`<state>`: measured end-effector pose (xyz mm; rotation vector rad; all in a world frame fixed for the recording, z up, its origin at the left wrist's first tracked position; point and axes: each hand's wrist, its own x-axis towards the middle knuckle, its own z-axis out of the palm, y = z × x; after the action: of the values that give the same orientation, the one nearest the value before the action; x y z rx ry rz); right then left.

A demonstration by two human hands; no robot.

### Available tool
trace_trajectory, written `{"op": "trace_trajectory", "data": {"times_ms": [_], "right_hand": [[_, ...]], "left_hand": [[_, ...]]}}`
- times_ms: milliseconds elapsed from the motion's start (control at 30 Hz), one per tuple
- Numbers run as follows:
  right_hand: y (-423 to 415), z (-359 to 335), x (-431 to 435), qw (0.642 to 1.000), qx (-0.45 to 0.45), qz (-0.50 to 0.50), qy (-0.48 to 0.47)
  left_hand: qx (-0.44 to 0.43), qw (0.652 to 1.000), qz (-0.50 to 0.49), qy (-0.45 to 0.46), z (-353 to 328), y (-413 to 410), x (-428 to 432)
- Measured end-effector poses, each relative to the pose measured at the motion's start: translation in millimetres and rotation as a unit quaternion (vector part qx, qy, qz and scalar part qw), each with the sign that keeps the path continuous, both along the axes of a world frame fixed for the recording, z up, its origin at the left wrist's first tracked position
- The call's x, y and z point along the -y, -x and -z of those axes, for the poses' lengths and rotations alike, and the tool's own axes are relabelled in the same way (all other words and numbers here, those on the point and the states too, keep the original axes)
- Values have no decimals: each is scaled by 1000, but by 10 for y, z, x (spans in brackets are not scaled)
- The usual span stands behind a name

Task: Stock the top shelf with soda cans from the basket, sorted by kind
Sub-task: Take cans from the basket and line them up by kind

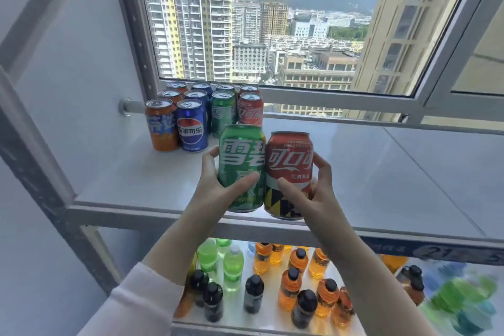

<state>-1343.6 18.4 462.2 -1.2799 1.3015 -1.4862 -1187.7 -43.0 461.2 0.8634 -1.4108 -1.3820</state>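
Two soda cans hang upright and side by side, touching, over the front edge of the top shelf. The left hand grips a green can, thumb across its face, and the right hand grips a red can. Ahead of them, toward the window and a little to the left, four sorted rows run front to back: orange cans, blue cans, a green row and a red row. The green and red rows look shorter than their neighbours, with bare shelf in front of them. The held cans match the rows' order, green left and red right, so each hand is the nearer one to its own row. The next move looks like a short push forward and slightly left, cans kept vertical. Bottles fill the shelf below. The basket is out of view.
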Motion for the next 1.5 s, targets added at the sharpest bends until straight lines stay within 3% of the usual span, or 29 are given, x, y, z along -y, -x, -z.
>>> {"op": "trace_trajectory", "data": {"times_ms": [300,600,1000,1300,1400,1500], "right_hand": [[73,20,628,997,-61,34,-10],[171,171,1147,996,-76,20,-34],[212,339,1470,994,-106,-3,-24],[203,234,1469,985,-164,-14,-47],[234,33,1438,984,-172,-20,-51],[317,-186,1413,971,-234,6,-40]], "left_hand": [[58,996,4,65,-29,-25,707],[73,994,-22,73,212,10,1167],[144,984,-48,95,287,19,1399],[220,969,-9,115,123,-46,1399],[271,948,-7,167,-56,-119,1420],[358,904,-15,232,-265,-180,1456]]}}
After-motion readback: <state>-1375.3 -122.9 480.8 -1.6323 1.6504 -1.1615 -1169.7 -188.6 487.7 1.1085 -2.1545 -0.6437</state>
